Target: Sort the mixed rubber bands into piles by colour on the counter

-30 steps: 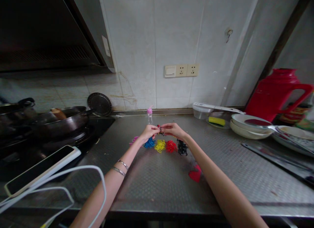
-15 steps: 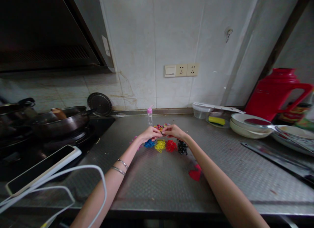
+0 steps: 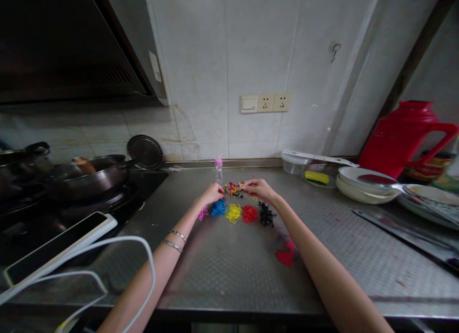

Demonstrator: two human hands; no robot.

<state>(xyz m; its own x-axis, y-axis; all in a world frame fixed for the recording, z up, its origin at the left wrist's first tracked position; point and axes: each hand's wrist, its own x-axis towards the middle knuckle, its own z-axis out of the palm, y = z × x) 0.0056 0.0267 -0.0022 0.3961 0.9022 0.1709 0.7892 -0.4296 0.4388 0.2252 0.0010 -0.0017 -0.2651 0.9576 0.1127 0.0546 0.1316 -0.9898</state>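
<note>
A mixed heap of small coloured rubber bands [image 3: 232, 187] lies far out on the steel counter [image 3: 229, 261]. In front of it sit sorted little piles: pink [image 3: 203, 212], blue [image 3: 218, 208], yellow [image 3: 234, 212], red [image 3: 249, 213] and black [image 3: 266, 213]. My left hand [image 3: 213, 193] rests at the heap's left edge with its fingers curled. My right hand [image 3: 258, 189] pinches at the heap's right edge; what it pinches is too small to make out. Two bracelets [image 3: 175, 241] circle my left wrist.
A small bottle with a pink cap [image 3: 218, 167] stands behind the heap. A red heart-shaped piece [image 3: 286, 254] lies by my right forearm. Pans [image 3: 82, 177] sit on the stove at left, a phone with white cable [image 3: 53, 252] nearer. Bowls [image 3: 366, 182] and a red jug [image 3: 405, 134] stand at right.
My hands were pinched together over a bunch of bands; now they have parted, the left moving left and the right slightly right, and the mixed heap shows between them.
</note>
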